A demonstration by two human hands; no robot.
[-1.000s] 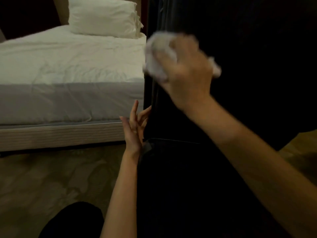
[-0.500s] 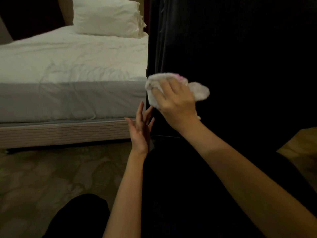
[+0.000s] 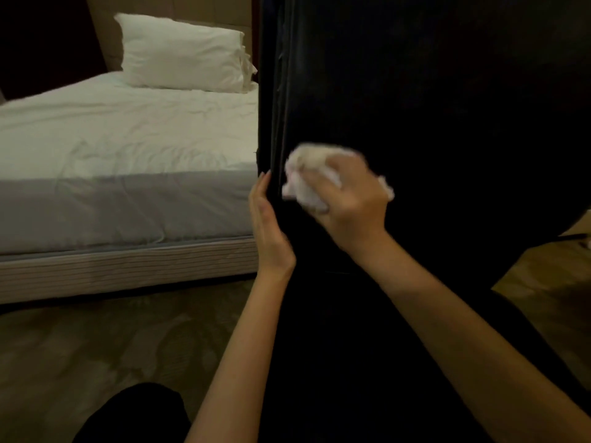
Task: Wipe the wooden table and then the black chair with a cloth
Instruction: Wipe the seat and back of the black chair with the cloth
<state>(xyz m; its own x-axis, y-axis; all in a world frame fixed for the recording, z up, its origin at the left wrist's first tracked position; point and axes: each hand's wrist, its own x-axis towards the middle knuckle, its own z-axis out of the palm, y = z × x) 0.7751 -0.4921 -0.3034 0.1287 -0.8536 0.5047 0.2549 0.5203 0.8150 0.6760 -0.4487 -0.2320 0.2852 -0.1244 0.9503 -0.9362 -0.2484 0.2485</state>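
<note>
Left hand [image 3: 267,225] risen onto black chair [image 3: 415,107] edge, right hand [image 3: 348,203] gripping cloth [image 3: 307,174]

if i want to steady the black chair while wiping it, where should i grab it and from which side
Probably the tall left side edge of the black chair, from the bed side. That edge runs upright and stands free, so fingers can wrap it. The left hand already rests there, while the right hand presses the cloth on the backrest.
</note>
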